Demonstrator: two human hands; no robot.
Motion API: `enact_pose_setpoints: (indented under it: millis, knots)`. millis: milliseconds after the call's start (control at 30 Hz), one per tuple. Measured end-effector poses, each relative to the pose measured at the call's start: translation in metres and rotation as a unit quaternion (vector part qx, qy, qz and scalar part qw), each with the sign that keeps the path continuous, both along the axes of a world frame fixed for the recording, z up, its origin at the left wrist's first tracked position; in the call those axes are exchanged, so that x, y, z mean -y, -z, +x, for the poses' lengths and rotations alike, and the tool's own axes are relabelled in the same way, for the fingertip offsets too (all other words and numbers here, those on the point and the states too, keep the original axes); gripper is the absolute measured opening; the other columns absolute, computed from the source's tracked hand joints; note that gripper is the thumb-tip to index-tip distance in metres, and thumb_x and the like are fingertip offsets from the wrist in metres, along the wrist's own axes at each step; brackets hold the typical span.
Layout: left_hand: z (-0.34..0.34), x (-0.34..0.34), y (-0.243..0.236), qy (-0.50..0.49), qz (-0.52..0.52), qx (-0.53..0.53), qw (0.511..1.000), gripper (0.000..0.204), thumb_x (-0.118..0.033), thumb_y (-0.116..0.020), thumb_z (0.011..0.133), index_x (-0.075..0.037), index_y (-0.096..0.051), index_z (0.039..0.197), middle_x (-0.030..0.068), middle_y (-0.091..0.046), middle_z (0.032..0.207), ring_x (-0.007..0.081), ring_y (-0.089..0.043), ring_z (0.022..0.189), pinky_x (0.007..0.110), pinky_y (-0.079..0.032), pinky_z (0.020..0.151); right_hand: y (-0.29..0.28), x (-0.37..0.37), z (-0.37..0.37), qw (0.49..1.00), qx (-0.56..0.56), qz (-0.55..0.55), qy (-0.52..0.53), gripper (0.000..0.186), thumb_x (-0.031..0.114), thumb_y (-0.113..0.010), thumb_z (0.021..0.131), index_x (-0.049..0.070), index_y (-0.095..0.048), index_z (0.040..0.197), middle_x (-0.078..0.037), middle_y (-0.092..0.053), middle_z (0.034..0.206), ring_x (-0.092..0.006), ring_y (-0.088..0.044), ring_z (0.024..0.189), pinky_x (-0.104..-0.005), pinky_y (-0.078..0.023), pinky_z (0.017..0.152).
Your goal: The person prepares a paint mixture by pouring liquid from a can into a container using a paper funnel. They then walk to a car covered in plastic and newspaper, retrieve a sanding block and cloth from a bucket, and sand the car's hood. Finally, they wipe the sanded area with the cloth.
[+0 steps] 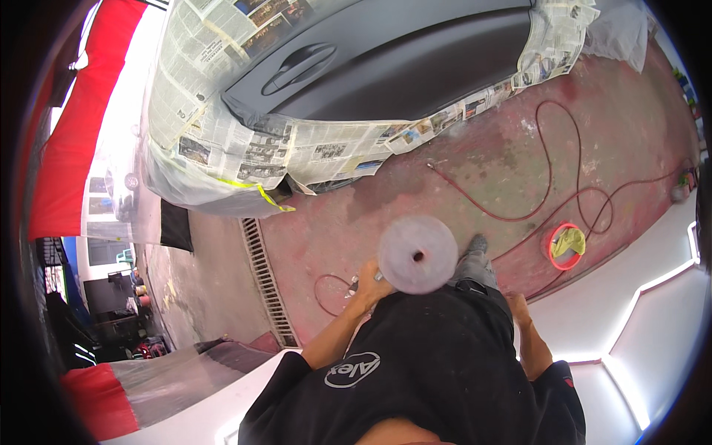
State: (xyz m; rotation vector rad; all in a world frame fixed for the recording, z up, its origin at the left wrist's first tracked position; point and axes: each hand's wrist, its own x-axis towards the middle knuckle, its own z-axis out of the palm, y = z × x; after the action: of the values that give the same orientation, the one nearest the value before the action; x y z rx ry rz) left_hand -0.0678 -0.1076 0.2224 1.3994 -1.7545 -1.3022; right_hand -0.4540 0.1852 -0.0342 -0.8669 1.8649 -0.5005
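My left hand (368, 286) is wrapped around the grip of a spray gun, just in front of my waist. Its round, translucent whitish cup (400, 271), with a dark spot in the middle, is seen from above and hides most of the gun. My right hand (518, 304) hangs low beside my right hip, and its fingers are too small and turned away to make out. Ahead of me, a matte dark grey car door (400, 70) with its handle recess (300, 68) is framed by taped newspaper (326, 152). Both hands are apart from the door.
A red hose (549, 170) winds across the stained floor on the right. An orange-rimmed bucket (552, 256) with a yellowish cloth stands near the right wall. A metal drain grate (265, 282) runs along the left. Clear plastic sheeting (185, 182) covers the car's left end.
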Motion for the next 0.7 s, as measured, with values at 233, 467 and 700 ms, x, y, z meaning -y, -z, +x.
enact_pose_setpoints:
  millis: [233,467,700]
  knots:
    - [0.006,-0.01,0.0,-0.014,-0.018,-0.015,1.0,0.034,-0.016,-0.082,0.079,0.0,-0.073,0.107,0.0215,-0.075,0.107,0.0322,-0.075,0.102,0.041,-0.056,0.086,-0.029,0.014,-0.015,0.996,-0.034,0.064,0.049,0.031,0.021,-0.058,0.091,-0.002,-0.078,0.098,-0.029,-0.074,0.088,-0.0414,-0.076,0.088,-0.0464,-0.057,0.076]
    - [0.031,-0.006,0.005,-0.006,-0.057,0.006,0.998,0.028,-0.011,-0.077,0.079,-0.003,-0.074,0.106,0.019,-0.075,0.105,0.0313,-0.075,0.098,0.04,-0.055,0.085,-0.034,0.004,0.006,1.0,0.008,0.001,0.016,0.034,0.025,-0.063,0.094,-0.007,-0.075,0.098,-0.022,-0.074,0.08,-0.0212,-0.072,0.077,-0.0403,-0.055,0.071]
    - [0.066,0.009,0.022,-0.061,-0.013,-0.078,0.995,0.023,-0.005,-0.068,0.08,-0.003,-0.074,0.102,0.0182,-0.074,0.097,0.0325,-0.074,0.09,0.038,-0.055,0.079,-0.026,-0.051,0.042,0.992,0.083,-0.068,0.071,0.037,0.027,-0.065,0.096,-0.009,-0.073,0.092,-0.018,-0.074,0.077,-0.0199,-0.069,0.074,-0.0405,-0.055,0.069]
